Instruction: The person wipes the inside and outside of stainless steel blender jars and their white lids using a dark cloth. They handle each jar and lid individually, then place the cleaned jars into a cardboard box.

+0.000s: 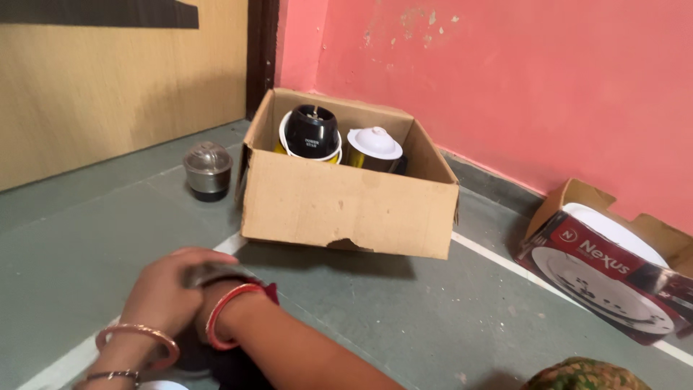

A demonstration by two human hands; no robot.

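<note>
While both hands crowd one spot on the grey floor point(404, 318), the left hand point(162, 289) cups a dark round object point(216, 273), fingers curled over it. The right hand's grip is hidden. Risk: with so blind a hold, the object may slip and roll toward the open cardboard box point(339, 206).

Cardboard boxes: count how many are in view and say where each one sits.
2. An open brown box stands on the floor by the pink wall; a printed box lies tilted at right. Others may be outside the view.
</note>
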